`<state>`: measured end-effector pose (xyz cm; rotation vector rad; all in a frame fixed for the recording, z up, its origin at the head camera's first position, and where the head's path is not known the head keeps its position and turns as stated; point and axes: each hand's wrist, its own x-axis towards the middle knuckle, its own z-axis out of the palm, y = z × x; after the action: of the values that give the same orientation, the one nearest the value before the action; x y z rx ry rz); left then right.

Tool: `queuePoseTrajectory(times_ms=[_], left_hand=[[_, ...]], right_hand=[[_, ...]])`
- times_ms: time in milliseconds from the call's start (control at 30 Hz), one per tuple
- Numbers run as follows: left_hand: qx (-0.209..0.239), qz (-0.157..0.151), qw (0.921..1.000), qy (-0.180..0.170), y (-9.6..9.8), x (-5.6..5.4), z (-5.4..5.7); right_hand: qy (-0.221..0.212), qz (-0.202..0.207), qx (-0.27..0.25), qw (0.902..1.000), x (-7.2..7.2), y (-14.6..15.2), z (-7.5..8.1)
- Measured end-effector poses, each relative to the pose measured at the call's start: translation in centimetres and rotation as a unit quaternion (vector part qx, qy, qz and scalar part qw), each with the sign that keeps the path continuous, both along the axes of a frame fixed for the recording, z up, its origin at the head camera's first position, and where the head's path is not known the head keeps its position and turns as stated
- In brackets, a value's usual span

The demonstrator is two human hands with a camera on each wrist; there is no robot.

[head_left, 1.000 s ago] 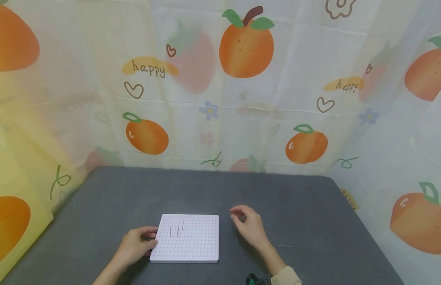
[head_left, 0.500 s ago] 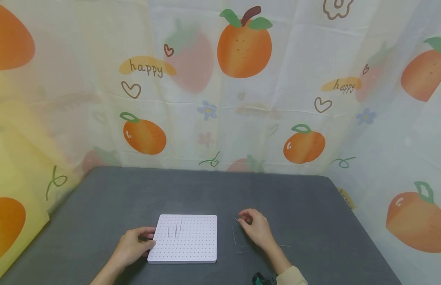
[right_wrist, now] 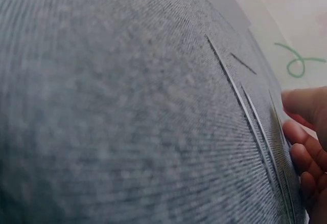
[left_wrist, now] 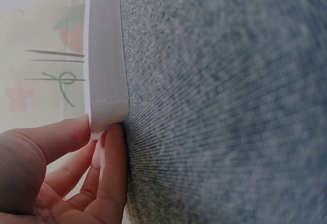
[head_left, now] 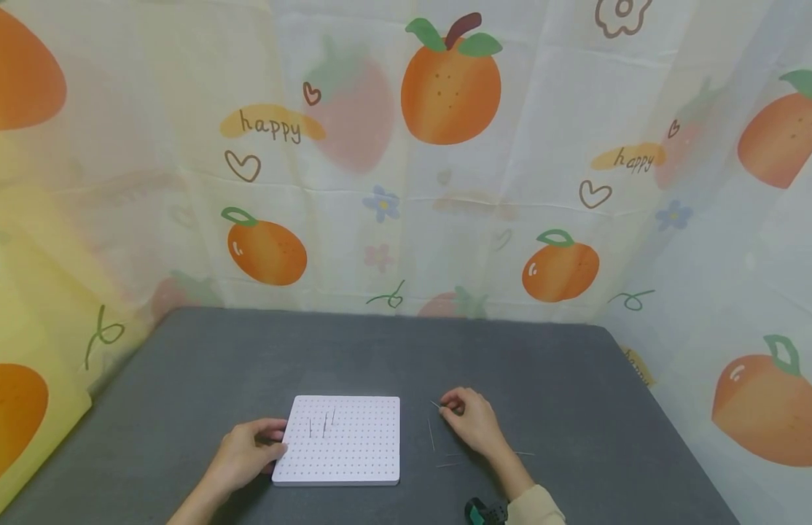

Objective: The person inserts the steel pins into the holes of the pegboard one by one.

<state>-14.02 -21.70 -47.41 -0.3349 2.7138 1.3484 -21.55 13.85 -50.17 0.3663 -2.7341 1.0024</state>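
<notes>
A white board (head_left: 360, 463) with a grid of small holes lies on the dark table. Several thin metal pins (head_left: 324, 425) stand upright in its far left part. My left hand (head_left: 242, 456) grips the board's left edge; in the left wrist view, the thumb presses the top face and fingers sit underneath. My right hand (head_left: 474, 423) is low over the table, right of the board. One pin (head_left: 435, 404) shows at its fingertips, which seem to touch it. In the right wrist view a small gap shows between thumb (right_wrist: 296, 104) and index finger.
Loose pins lie near the right hand: one (head_left: 431, 435) points away from me, and others (head_left: 524, 453) lie crosswise under the forearm. A black and green object (head_left: 482, 512) shows by the right sleeve (head_left: 536, 507). A fruit-printed curtain (head_left: 445, 219) hangs behind the table.
My right hand has moved slightly right and back toward me, from above the lengthwise pin to the pin now at its fingertips. The left hand keeps its grip on the board.
</notes>
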Motion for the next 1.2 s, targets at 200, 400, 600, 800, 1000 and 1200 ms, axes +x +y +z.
queuePoseTrajectory(times_ms=[200,400,600,800,1000,1200], left_hand=[[-0.002,0.001,1.0000,0.001,0.0,0.0,0.0],[-0.003,0.000,1.0000,-0.004,0.0,0.0,0.1],[-0.006,-0.001,0.9999,-0.012,0.0,-0.1,0.1],[-0.003,0.001,0.9999,-0.012,0.0,0.0,0.2],[-0.002,0.001,0.9999,-0.012,0.0,-0.1,0.2],[-0.005,0.001,1.0000,-0.008,0.0,0.0,0.1]], right_hand=[[0.007,-0.002,0.008,0.9999,-0.1,-0.2,-0.1],[0.019,-0.005,0.046,0.9987,0.0,-0.5,0.0],[0.019,-0.025,0.065,0.9974,0.0,-0.8,0.1],[0.028,-0.038,0.076,0.9960,0.2,-1.0,0.0],[0.022,-0.046,0.082,0.9954,0.2,-1.1,0.1],[0.029,-0.047,0.086,0.9948,0.3,-1.2,0.1]])
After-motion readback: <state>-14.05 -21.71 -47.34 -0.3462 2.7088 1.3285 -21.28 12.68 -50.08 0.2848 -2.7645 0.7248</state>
